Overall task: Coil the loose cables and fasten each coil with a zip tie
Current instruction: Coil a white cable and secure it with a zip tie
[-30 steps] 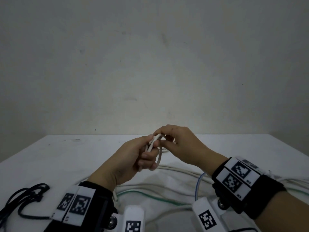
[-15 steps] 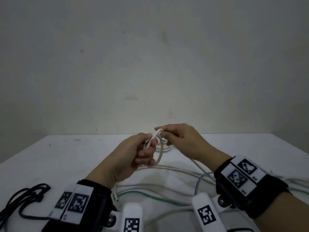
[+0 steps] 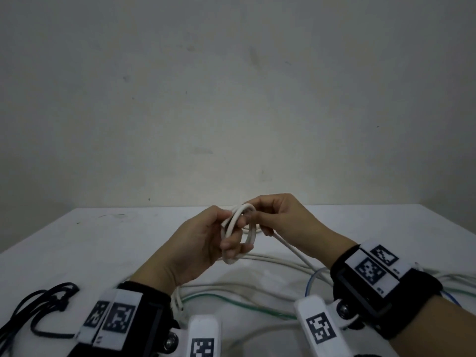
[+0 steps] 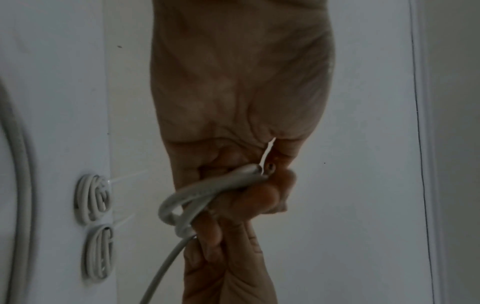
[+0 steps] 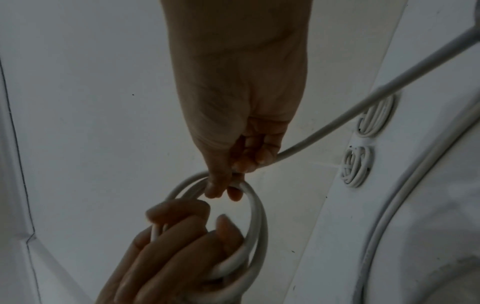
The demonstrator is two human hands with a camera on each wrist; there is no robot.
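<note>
**Winding a white cable, loop by loop**

While the left hand (image 3: 198,243) curls its fingers through a small coil (image 3: 240,233) of white cable, holding the loops together above the middle of the table (image 3: 103,240), the right hand (image 3: 280,217) pinches the same cable at the top of the coil and feeds it round. From that pinch the free length (image 3: 296,253) runs down to the right, onto the table, where it joins other loose cables: white ones, a green one (image 3: 231,301) and a blue one (image 3: 310,280) near the person. A black cable (image 3: 38,307) lies at the near left.

The step in hand looks like coiling, only a few turns in (no tie on this coil yet). Two finished coils (image 5: 363,144), each bound with a pale zip tie, lie side by side farther out on the table, so the task seems partly done.

The next move probably calls for the right hand to draw up more slack and lay another loop into the left hand's grip, keeping the turns even.
</note>
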